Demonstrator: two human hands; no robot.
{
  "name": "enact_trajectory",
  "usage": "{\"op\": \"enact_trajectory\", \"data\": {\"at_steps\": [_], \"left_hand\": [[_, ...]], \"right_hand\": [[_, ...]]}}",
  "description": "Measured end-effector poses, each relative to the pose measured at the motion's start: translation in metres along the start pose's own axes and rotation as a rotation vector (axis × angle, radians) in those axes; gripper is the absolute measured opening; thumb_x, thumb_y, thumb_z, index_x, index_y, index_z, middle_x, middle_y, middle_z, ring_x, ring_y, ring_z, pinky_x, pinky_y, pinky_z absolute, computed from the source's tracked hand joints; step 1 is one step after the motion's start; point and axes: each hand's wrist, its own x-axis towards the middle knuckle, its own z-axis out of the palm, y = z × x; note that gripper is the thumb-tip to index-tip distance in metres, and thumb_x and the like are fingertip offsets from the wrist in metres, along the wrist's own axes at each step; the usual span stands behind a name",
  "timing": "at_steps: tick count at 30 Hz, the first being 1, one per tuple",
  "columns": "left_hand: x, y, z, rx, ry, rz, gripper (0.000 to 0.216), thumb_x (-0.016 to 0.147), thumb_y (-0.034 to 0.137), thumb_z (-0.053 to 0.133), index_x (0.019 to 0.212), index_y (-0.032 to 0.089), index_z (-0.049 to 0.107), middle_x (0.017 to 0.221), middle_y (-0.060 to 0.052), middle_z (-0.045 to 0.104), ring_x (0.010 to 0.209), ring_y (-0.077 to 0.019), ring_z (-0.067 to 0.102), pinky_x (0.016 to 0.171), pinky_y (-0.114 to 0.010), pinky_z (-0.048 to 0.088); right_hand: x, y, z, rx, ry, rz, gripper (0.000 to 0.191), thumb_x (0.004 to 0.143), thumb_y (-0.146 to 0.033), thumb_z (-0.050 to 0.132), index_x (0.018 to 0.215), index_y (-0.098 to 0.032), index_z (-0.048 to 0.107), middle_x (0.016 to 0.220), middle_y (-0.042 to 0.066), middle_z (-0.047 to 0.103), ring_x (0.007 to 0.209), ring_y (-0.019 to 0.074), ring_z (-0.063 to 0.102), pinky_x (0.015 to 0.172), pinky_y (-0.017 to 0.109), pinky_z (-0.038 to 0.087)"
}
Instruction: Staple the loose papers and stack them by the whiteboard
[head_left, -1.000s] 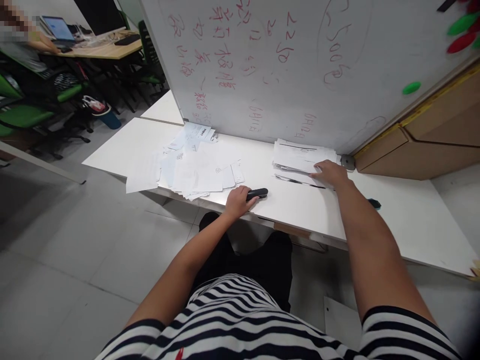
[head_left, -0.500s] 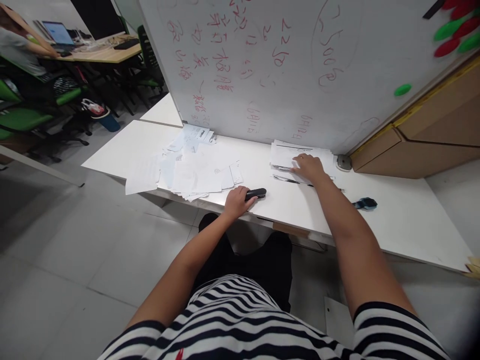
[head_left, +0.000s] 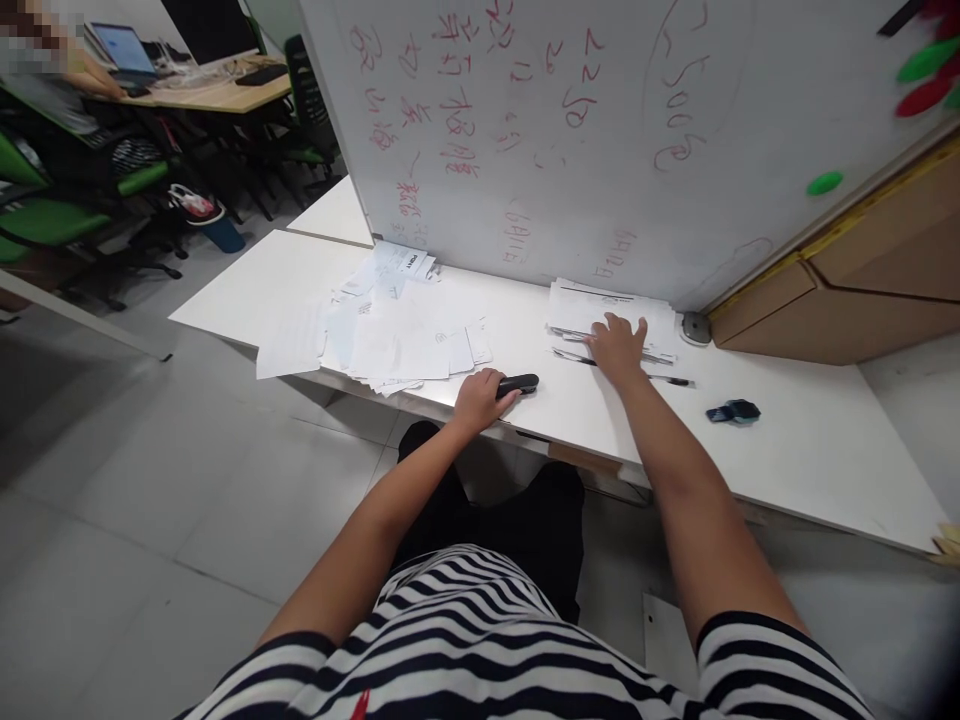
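My left hand [head_left: 480, 399] is closed around one end of a black stapler [head_left: 519, 385] near the desk's front edge. Farther right, my right hand [head_left: 619, 348] rests with fingers spread on the front part of a stack of white papers [head_left: 574, 298] by the whiteboard. Pens lie just in front of that stack; one dark pen [head_left: 671, 380] passes partly behind my right wrist. To the left of the stapler, a loose heap of white papers [head_left: 405, 335] is spread over the desk, some sheets reaching its front edge.
A whiteboard [head_left: 480, 140] with red writing stands along the desk's back. A watch [head_left: 733, 411] lies at the right, and a small grey round device [head_left: 695, 328] sits beside a cardboard box [head_left: 780, 320]. At far left a person sits by a laptop [head_left: 124, 50].
My right hand has shifted slightly towards me on the paper stack, and its fingers have spread. My left hand stays on the stapler. The view has turned a little.
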Motion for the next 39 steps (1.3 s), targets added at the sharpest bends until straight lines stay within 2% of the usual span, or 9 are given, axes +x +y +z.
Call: {"op": "enact_trajectory", "data": {"at_steps": [5, 9, 12, 16, 21, 23, 26, 29, 39], "left_hand": [[-0.001, 0.001, -0.002, -0.015, 0.011, 0.006, 0.035, 0.089, 0.050, 0.049, 0.100, 0.018, 0.056, 0.092, -0.008, 0.060, 0.085, -0.0213, 0.058, 0.073, -0.034, 0.044], [0.001, 0.001, -0.005, -0.064, -0.002, -0.007, 0.032, 0.088, 0.048, 0.051, 0.099, 0.018, 0.057, 0.092, -0.009, 0.061, 0.088, -0.0217, 0.059, 0.077, -0.035, 0.044], [0.004, 0.000, -0.008, -0.175, 0.038, -0.073, 0.028, 0.090, 0.044, 0.049, 0.099, 0.019, 0.058, 0.094, -0.008, 0.062, 0.092, -0.0209, 0.059, 0.081, -0.036, 0.045], [0.002, 0.000, -0.014, -0.367, 0.256, -0.278, 0.025, 0.095, 0.036, 0.038, 0.103, 0.019, 0.055, 0.100, -0.009, 0.060, 0.094, -0.0176, 0.058, 0.083, -0.034, 0.046], [-0.015, -0.023, -0.039, -0.318, 0.326, -0.302, 0.025, 0.095, 0.036, 0.038, 0.099, 0.019, 0.055, 0.101, -0.010, 0.059, 0.099, -0.0188, 0.056, 0.087, -0.035, 0.046], [-0.018, -0.045, -0.055, -0.164, 0.271, -0.293, 0.026, 0.091, 0.038, 0.046, 0.107, 0.019, 0.055, 0.113, -0.013, 0.057, 0.113, -0.0232, 0.051, 0.096, -0.040, 0.041], [-0.016, -0.082, -0.079, 0.055, -0.027, -0.221, 0.056, 0.077, 0.046, 0.066, 0.124, 0.021, 0.051, 0.134, -0.014, 0.048, 0.134, -0.0328, 0.032, 0.105, -0.046, 0.030], [-0.012, -0.108, -0.093, 0.141, -0.266, -0.219, 0.062, 0.076, 0.051, 0.065, 0.129, 0.024, 0.048, 0.140, -0.011, 0.046, 0.134, -0.0313, 0.033, 0.106, -0.044, 0.029], [0.007, -0.107, -0.099, 0.281, -0.396, -0.270, 0.030, 0.093, 0.037, 0.038, 0.108, 0.023, 0.060, 0.121, -0.010, 0.058, 0.110, -0.0271, 0.052, 0.084, -0.037, 0.043]], "right_hand": [[-0.042, -0.054, -0.015, 0.263, -0.006, 0.219, 0.044, 0.090, -0.036, 0.039, 0.128, -0.018, 0.051, 0.144, 0.017, 0.038, 0.130, 0.0322, 0.035, 0.105, 0.059, 0.023], [-0.093, -0.103, -0.025, 0.489, -0.107, 0.120, 0.050, 0.092, -0.041, 0.033, 0.134, -0.018, 0.045, 0.144, 0.015, 0.041, 0.133, 0.0266, 0.036, 0.106, 0.046, 0.031], [-0.121, -0.130, -0.026, 0.442, -0.160, 0.075, 0.053, 0.092, -0.042, 0.032, 0.139, -0.019, 0.038, 0.147, 0.013, 0.037, 0.137, 0.0283, 0.030, 0.110, 0.052, 0.022], [-0.130, -0.145, -0.027, 0.348, -0.147, 0.155, 0.053, 0.094, -0.042, 0.026, 0.140, -0.017, 0.038, 0.150, 0.013, 0.033, 0.140, 0.0282, 0.024, 0.111, 0.054, 0.016], [-0.127, -0.144, -0.030, 0.347, -0.186, 0.158, 0.055, 0.094, -0.044, 0.024, 0.141, -0.018, 0.037, 0.151, 0.011, 0.032, 0.141, 0.0264, 0.023, 0.113, 0.051, 0.015], [-0.127, -0.143, -0.030, 0.348, -0.181, 0.151, 0.055, 0.095, -0.044, 0.024, 0.141, -0.018, 0.037, 0.151, 0.010, 0.032, 0.141, 0.0261, 0.023, 0.113, 0.051, 0.015], [-0.128, -0.143, -0.027, 0.351, -0.152, 0.162, 0.054, 0.095, -0.043, 0.026, 0.141, -0.018, 0.037, 0.150, 0.010, 0.034, 0.140, 0.0262, 0.025, 0.112, 0.051, 0.015], [-0.128, -0.143, -0.025, 0.359, -0.134, 0.169, 0.054, 0.094, -0.043, 0.027, 0.141, -0.018, 0.038, 0.150, 0.011, 0.035, 0.139, 0.0268, 0.026, 0.112, 0.052, 0.016], [-0.128, -0.143, -0.025, 0.388, -0.138, 0.175, 0.054, 0.094, -0.043, 0.028, 0.142, -0.019, 0.037, 0.151, 0.010, 0.034, 0.139, 0.0285, 0.026, 0.112, 0.053, 0.015]]}}
